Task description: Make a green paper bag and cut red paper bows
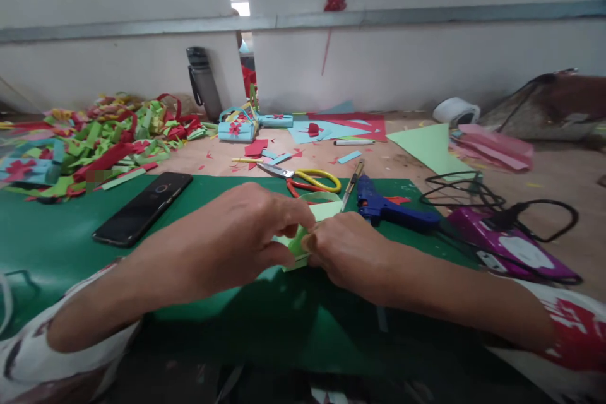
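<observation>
Hands [246, 227] [353, 252] meet at paper [327, 209] (scissors [294, 175] straddling mat edge [213, 183]).

Green paper [327, 209] partly hidden by left hand [250, 227], right hand [353, 252]; perhaps folded. Bag [553, 104] cut by right edge.

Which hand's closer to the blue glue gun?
Right. The right hand is just left of the blue glue gun and nearer the wearer; the left hand is farther left, on the right hand's other side.
</observation>
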`<state>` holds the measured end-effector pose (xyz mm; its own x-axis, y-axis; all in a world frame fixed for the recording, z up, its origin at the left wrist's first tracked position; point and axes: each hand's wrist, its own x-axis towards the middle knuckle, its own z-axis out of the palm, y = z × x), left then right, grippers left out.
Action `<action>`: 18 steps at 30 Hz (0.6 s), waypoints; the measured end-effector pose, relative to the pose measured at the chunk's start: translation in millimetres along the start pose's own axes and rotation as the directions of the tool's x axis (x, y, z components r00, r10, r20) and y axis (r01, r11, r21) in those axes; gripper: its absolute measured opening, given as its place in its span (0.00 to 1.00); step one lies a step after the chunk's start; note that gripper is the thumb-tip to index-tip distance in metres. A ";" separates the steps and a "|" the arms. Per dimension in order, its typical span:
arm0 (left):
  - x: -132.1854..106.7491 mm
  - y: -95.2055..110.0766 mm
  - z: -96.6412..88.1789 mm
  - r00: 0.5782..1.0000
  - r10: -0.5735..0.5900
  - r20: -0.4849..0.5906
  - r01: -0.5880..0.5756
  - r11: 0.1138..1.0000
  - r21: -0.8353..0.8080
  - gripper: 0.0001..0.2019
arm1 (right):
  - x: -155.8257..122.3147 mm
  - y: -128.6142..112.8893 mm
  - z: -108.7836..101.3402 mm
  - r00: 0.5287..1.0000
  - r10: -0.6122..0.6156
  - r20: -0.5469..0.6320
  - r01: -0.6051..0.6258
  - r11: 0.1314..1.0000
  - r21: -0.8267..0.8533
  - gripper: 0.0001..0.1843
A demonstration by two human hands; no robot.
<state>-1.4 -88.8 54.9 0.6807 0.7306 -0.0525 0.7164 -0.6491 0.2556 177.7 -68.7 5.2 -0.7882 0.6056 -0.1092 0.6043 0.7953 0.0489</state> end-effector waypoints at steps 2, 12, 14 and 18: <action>2.0 4.2 1.4 1.000 0.016 -0.026 -0.019 0.996 -0.083 0.10 | -0.3 0.1 1.2 1.000 -0.008 -0.017 0.008 1.000 -0.002 0.07; 1.8 0.0 6.7 0.992 0.124 -0.038 -0.126 0.989 -0.078 0.10 | -2.2 -1.5 -5.6 0.999 -0.026 0.023 0.025 0.999 0.042 0.07; 0.3 0.0 7.9 0.994 0.105 0.023 -0.105 0.994 -0.017 0.13 | -2.0 -1.5 -6.6 0.999 -0.009 0.033 0.007 0.998 0.058 0.08; 0.6 1.0 12.6 0.996 0.080 0.025 -0.082 0.994 0.076 0.13 | -1.3 -0.5 -5.0 0.999 0.008 0.039 -0.012 0.997 0.078 0.07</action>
<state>1.6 -91.7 42.9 0.7396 0.6707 -0.0559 0.6678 -0.7211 0.1847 177.9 -69.7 10.3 -0.7779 0.6108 -0.1477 0.6206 0.7837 -0.0277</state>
